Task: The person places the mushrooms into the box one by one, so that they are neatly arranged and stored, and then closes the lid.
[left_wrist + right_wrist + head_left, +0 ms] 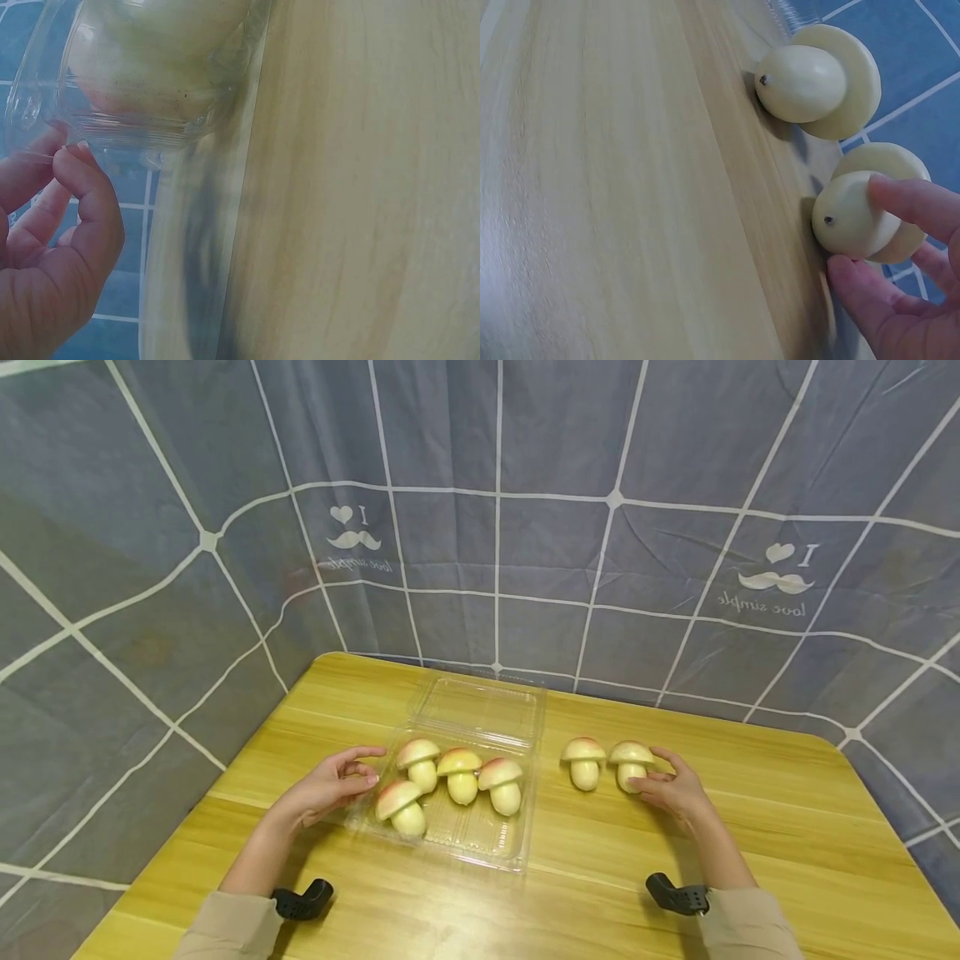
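Observation:
A clear plastic clamshell box (457, 839) lies with its lid (480, 706) folded back, and several model mushrooms sit in its base, a yellower mushroom (461, 777) among them. At its left edge my left hand (333, 785) pinches the rim between thumb and fingertips; the left wrist view shows the box wall (142, 131) at those fingertips. Right of the box, my right hand (675, 789) holds a pale mushroom (855, 217), thumb and fingers about its stem. Another mushroom (583, 764) lies just left of it, untouched.
The wooden table (600, 885) has a rounded far edge. Behind and to the left hangs a grey curtain (555, 552) with white grid lines and mirrored print. Black wrist mounts (303, 900) sit at both sleeves.

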`<control>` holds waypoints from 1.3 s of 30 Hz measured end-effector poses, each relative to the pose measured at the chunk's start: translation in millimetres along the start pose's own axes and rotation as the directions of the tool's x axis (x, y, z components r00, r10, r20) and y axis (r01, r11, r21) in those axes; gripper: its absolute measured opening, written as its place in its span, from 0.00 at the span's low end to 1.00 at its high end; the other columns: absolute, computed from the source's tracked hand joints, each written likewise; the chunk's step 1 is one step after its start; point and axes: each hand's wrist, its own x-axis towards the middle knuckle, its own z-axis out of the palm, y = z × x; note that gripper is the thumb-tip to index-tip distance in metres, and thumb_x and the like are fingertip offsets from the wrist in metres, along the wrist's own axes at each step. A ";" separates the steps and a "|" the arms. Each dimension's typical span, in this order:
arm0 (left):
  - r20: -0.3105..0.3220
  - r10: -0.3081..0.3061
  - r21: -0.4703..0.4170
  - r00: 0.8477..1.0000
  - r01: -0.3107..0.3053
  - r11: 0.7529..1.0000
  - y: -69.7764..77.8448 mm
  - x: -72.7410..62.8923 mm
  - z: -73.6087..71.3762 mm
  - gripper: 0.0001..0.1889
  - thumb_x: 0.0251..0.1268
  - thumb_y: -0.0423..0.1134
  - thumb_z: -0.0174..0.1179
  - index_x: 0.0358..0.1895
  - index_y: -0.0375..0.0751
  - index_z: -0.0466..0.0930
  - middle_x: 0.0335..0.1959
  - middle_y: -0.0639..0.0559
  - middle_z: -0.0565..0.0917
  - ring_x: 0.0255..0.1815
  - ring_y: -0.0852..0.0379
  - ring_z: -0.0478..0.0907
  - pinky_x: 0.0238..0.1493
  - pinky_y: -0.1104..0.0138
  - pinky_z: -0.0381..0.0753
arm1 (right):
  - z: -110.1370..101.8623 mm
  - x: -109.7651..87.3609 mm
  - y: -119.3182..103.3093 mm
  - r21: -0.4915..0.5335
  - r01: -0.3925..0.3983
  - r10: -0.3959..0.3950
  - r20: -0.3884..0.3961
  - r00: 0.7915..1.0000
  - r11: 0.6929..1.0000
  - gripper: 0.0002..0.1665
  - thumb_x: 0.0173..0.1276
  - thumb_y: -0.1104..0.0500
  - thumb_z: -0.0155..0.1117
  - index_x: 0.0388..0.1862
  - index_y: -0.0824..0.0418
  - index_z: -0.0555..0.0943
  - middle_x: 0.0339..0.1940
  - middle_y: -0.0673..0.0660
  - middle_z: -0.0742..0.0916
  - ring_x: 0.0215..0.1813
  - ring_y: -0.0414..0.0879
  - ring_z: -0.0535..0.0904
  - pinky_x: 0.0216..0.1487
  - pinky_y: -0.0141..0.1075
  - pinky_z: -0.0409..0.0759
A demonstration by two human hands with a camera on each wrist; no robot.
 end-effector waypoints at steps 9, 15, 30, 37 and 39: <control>-0.009 -0.003 0.018 1.000 0.003 1.000 -0.1 -2.1 0.0 0.30 0.66 0.33 0.56 0.67 0.28 0.55 0.35 0.49 0.73 0.24 0.62 0.66 0.26 0.73 0.68 | 1.5 2.1 0.6 -0.012 -0.002 0.002 -0.006 1.000 1.000 0.50 0.61 0.65 0.65 0.74 0.66 0.46 0.49 0.66 0.73 0.35 0.37 0.77 0.41 0.32 0.80; -0.009 -0.006 0.013 1.000 0.006 1.000 1.6 -0.7 0.6 0.30 0.66 0.32 0.56 0.67 0.28 0.55 0.35 0.48 0.74 0.24 0.63 0.66 0.25 0.73 0.67 | 2.5 3.0 0.9 0.012 -0.006 0.007 -0.011 1.000 1.000 0.51 0.60 0.66 0.66 0.74 0.66 0.46 0.44 0.61 0.75 0.34 0.37 0.77 0.40 0.32 0.80; 0.002 -0.006 0.011 1.000 0.006 1.000 3.6 -1.8 0.8 0.30 0.66 0.32 0.55 0.68 0.27 0.54 0.35 0.49 0.73 0.26 0.63 0.67 0.27 0.73 0.69 | -0.6 4.2 1.1 0.024 0.016 -0.016 0.007 1.000 1.000 0.51 0.60 0.66 0.65 0.74 0.67 0.45 0.42 0.60 0.78 0.34 0.37 0.79 0.41 0.31 0.79; 0.003 -0.003 0.018 1.000 0.003 1.000 2.9 -1.5 0.0 0.30 0.66 0.32 0.55 0.68 0.28 0.54 0.35 0.49 0.73 0.25 0.62 0.66 0.26 0.73 0.68 | -0.4 3.2 1.4 0.013 0.015 -0.015 0.023 1.000 1.000 0.51 0.61 0.65 0.65 0.74 0.67 0.44 0.42 0.58 0.77 0.35 0.37 0.78 0.42 0.31 0.79; 0.004 -0.004 0.014 1.000 0.004 1.000 3.2 -2.0 0.0 0.30 0.66 0.32 0.55 0.68 0.28 0.54 0.35 0.49 0.73 0.25 0.62 0.66 0.26 0.73 0.68 | -0.5 3.5 1.9 -0.001 0.014 -0.014 0.026 1.000 1.000 0.51 0.61 0.64 0.65 0.74 0.67 0.44 0.44 0.60 0.76 0.36 0.37 0.78 0.43 0.31 0.79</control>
